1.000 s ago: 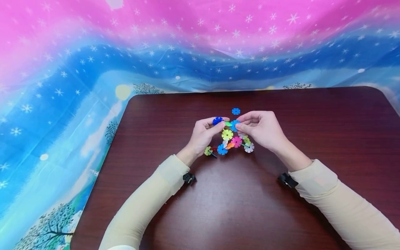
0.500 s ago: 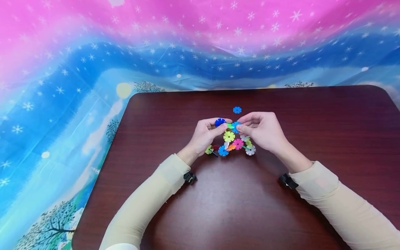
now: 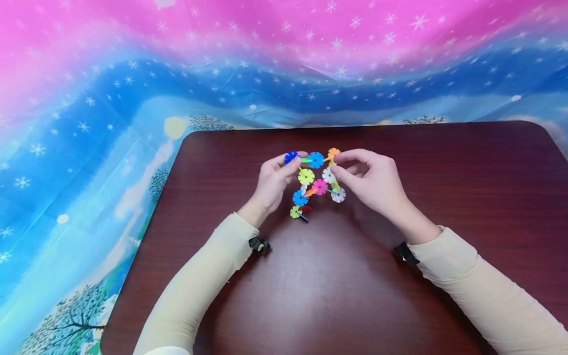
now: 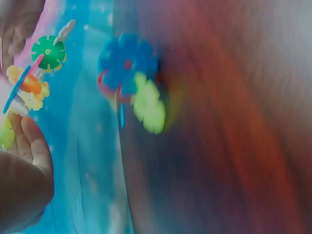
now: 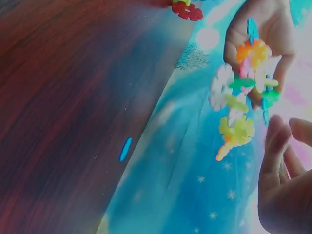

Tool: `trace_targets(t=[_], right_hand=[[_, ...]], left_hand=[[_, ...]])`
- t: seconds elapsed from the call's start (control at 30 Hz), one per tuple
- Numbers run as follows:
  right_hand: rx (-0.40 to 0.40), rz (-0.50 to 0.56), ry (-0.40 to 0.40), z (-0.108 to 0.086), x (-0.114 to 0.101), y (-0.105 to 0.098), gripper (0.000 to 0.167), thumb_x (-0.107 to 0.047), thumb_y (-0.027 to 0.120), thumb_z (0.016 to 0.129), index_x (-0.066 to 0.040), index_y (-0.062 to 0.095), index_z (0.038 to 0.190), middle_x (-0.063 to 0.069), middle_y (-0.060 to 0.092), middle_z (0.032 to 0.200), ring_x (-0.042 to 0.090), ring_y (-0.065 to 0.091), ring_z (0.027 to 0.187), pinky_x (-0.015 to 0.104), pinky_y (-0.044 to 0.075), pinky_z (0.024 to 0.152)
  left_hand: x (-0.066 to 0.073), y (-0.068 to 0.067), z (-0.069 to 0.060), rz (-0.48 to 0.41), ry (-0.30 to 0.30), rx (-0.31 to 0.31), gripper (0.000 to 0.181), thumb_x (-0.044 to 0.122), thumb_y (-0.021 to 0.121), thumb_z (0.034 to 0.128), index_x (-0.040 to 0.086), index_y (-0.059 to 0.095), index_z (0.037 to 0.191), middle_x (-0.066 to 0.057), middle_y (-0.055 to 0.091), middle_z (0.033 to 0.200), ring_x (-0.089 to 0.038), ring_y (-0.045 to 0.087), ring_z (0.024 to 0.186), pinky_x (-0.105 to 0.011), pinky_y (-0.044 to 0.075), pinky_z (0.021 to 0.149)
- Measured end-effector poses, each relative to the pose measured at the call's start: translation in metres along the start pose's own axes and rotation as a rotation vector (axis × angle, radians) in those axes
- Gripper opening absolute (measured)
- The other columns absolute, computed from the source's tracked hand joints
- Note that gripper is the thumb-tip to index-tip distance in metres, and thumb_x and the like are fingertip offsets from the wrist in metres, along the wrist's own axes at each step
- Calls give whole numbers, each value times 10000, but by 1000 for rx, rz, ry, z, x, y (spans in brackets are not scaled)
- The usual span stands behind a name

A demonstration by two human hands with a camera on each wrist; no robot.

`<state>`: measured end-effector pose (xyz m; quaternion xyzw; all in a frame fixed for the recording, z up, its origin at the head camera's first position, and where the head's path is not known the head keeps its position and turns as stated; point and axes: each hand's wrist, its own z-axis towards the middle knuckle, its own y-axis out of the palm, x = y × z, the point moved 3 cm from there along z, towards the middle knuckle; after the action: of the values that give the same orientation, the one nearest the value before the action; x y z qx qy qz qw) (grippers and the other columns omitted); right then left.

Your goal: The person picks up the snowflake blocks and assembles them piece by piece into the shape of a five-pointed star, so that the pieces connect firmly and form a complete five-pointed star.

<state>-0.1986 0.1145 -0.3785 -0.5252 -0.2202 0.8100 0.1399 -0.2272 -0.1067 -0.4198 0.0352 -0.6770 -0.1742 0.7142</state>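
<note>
My left hand (image 3: 272, 182) pinches a dark blue notched disc (image 3: 291, 157) at the upper left of a linked group of snowflake discs, raised off the table. The group includes a light blue disc (image 3: 316, 159), a lime disc (image 3: 306, 176), a pink disc (image 3: 319, 187), an orange disc (image 3: 334, 154) and white ones. At the group's right side is my right hand (image 3: 377, 180), thumb and forefinger apart. In the right wrist view, the right fingers (image 5: 276, 139) grip nothing, and whether they touch the discs I cannot tell.
A small separate cluster with a lime disc (image 3: 296, 212) and a red disc (image 3: 305, 209) lies on the brown table (image 3: 284, 296). One loose blue disc (image 5: 125, 149) lies near the far edge. A snowflake-printed cloth (image 3: 266, 59) hangs behind.
My left hand has raised the linked discs and moved them left, away from the small cluster. My right hand has let go of the light blue disc, and the orange disc now shows.
</note>
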Motion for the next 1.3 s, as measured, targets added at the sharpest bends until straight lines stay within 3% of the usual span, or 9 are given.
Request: trace_targets(t=[0.1, 0.27, 0.37, 0.5, 0.6, 0.77, 0.97, 1.13, 1.3], right_hand=[[-28, -111, -149, 0, -9, 9, 126, -192, 819, 912, -137, 793, 1022, -71, 725, 880, 70, 650, 701, 239, 533, 648], [-285, -355, -264, 0, -20, 44, 115, -266, 773, 934, -168, 799, 987, -58, 710, 928, 92, 629, 765, 350, 547, 700], [-409, -522, -225, 1, -21, 69, 186, -341, 750, 939, -164, 794, 971, -22, 697, 938, 142, 644, 767, 389, 561, 665], [-541, -729, -92, 2, -15, 97, 373, -504, 703, 937, -167, 722, 777, 31, 639, 865, 209, 632, 705, 436, 551, 577], [-641, -796, 15, 5, -8, 110, 457, -538, 659, 943, -171, 629, 672, 46, 599, 831, 245, 614, 682, 464, 539, 564], [-732, -698, 113, 9, 2, 114, 390, -356, 650, 935, -147, 583, 613, 23, 560, 690, 229, 552, 615, 434, 491, 530], [-761, -406, 152, 3, 5, 97, 202, -297, 689, 921, -186, 657, 756, -44, 589, 675, 151, 548, 636, 346, 469, 621], [-659, -155, 161, 3, 0, 65, 116, -295, 720, 942, -191, 733, 890, -27, 679, 707, 189, 650, 634, 381, 503, 700], [-414, 36, 110, 9, -2, 28, 97, -242, 785, 931, -150, 767, 958, 0, 717, 812, 207, 661, 732, 335, 546, 711]], left_hand=[[5, -15, 9, -46, 8, 79, 366, 113, 631, 1034, -138, 623, 1300, -37, 755, 967, -156, 653, 825, -302, 517, 755], [8, -40, 19, -64, 15, 197, 288, 147, 641, 1036, -15, 689, 1270, -65, 742, 951, -145, 601, 743, -314, 479, 727], [7, -51, 21, -61, 10, 241, 223, 156, 631, 1044, 1, 711, 1183, -72, 740, 944, -140, 600, 747, -319, 447, 718], [3, -61, 22, -78, -15, 276, 206, 174, 610, 1056, 9, 710, 1129, -105, 729, 971, -139, 589, 755, -312, 429, 712], [1, -64, 23, -97, -32, 282, 250, 188, 600, 1057, -20, 693, 1162, -110, 727, 980, -136, 581, 754, -312, 432, 719], [0, -63, 23, -87, -33, 284, 265, 181, 660, 1018, -34, 693, 1171, -81, 715, 941, -136, 567, 744, -289, 435, 713], [-4, -56, 22, -2, -37, 272, 184, 103, 780, 921, 66, 730, 1095, -5, 692, 935, -135, 553, 770, -282, 445, 689], [-4, -45, 18, 68, -19, 231, 164, 66, 796, 891, 90, 716, 1032, 30, 653, 798, -137, 448, 639, -296, 402, 637], [-4, -34, 12, 98, -16, 149, 151, 59, 773, 905, 72, 679, 1023, 9, 627, 802, -159, 483, 698, -278, 448, 668]])
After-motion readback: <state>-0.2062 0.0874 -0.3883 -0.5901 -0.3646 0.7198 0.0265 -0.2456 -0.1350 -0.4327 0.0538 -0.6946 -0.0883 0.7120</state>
